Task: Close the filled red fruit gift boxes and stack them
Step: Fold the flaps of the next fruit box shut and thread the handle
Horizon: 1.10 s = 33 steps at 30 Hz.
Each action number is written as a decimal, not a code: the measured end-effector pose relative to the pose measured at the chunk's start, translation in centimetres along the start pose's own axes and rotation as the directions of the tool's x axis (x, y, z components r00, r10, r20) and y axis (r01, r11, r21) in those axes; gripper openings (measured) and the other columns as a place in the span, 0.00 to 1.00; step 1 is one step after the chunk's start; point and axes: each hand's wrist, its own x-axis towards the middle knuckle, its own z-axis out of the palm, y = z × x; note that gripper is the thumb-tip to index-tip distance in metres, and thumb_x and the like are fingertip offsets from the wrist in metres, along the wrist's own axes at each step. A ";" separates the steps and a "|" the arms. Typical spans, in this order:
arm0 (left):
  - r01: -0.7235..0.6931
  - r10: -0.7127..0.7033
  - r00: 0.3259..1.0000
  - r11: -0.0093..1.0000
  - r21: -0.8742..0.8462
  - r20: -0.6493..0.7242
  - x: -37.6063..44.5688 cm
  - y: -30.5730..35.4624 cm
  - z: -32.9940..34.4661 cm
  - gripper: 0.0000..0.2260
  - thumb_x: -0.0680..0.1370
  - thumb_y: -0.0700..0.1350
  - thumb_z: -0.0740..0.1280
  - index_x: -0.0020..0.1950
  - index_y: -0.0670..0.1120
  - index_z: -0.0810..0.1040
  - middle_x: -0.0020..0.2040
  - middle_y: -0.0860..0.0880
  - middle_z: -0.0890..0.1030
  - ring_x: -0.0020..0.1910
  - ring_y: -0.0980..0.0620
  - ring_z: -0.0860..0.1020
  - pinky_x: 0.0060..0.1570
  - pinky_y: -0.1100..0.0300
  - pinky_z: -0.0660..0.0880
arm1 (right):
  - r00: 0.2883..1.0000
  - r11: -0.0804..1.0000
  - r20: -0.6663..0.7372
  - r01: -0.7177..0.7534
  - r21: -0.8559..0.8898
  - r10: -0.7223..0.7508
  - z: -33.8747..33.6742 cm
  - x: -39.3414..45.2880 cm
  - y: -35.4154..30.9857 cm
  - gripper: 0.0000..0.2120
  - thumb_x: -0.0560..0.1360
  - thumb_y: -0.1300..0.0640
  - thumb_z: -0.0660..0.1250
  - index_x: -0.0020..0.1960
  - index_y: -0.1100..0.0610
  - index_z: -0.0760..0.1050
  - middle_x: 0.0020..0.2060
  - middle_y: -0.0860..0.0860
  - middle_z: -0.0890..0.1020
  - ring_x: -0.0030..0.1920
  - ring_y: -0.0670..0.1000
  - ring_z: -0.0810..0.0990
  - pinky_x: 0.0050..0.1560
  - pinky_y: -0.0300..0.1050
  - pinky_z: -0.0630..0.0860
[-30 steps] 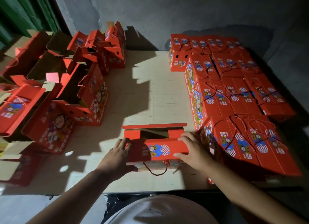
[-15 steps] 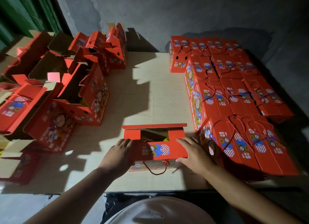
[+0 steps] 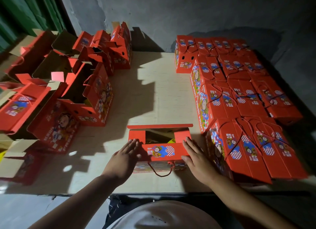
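A red fruit gift box (image 3: 160, 151) stands near the table's front edge, its top still partly open with yellow fruit showing inside. Its near flap lies folded over and its far flap stands up. My left hand (image 3: 124, 157) lies flat against the box's left end, fingers straight on the left side flap. My right hand (image 3: 196, 157) lies flat at the right end, fingers straight on the right side flap. A red rope handle hangs down the box's front.
Closed red boxes (image 3: 239, 95) are stacked in rows along the right of the table (image 3: 150, 95). Open boxes (image 3: 85, 98) with raised flaps crowd the left side and the back left. A concrete wall runs behind.
Both hands have slid from the near flap outward to the box's ends, with fingers straightened over the side flaps. The near flap now lies lower over the box.
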 end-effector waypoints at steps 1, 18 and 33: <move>-0.031 0.028 0.997 0.999 -0.032 -0.070 0.3 0.1 -0.5 0.22 0.86 0.55 0.55 0.80 0.59 0.66 0.81 0.58 0.65 0.80 0.55 0.63 0.72 0.54 0.71 | 0.999 0.999 -0.034 -0.005 0.031 0.006 -0.2 0.2 -0.2 0.29 0.85 0.49 0.63 0.84 0.51 0.60 0.84 0.44 0.54 0.84 0.48 0.51 0.83 0.52 0.55; 0.201 -0.248 0.954 0.946 -0.255 -0.167 2.3 -0.5 -1.9 0.08 0.75 0.39 0.75 0.42 0.52 0.86 0.48 0.56 0.87 0.38 0.62 0.78 0.42 0.66 0.75 | 0.975 0.989 -0.219 -0.006 0.147 0.039 -1.8 3.2 -0.5 0.36 0.72 0.55 0.81 0.76 0.51 0.69 0.79 0.47 0.68 0.78 0.52 0.68 0.77 0.52 0.69; 0.116 -0.131 0.990 0.967 -0.227 -0.051 4.0 -0.9 -2.7 0.28 0.75 0.48 0.75 0.72 0.62 0.72 0.71 0.48 0.73 0.71 0.46 0.73 0.65 0.54 0.73 | 0.997 1.000 -0.072 0.024 -0.014 -0.025 -2.9 5.4 -1.0 0.22 0.79 0.59 0.72 0.71 0.59 0.72 0.75 0.55 0.72 0.77 0.56 0.69 0.77 0.52 0.65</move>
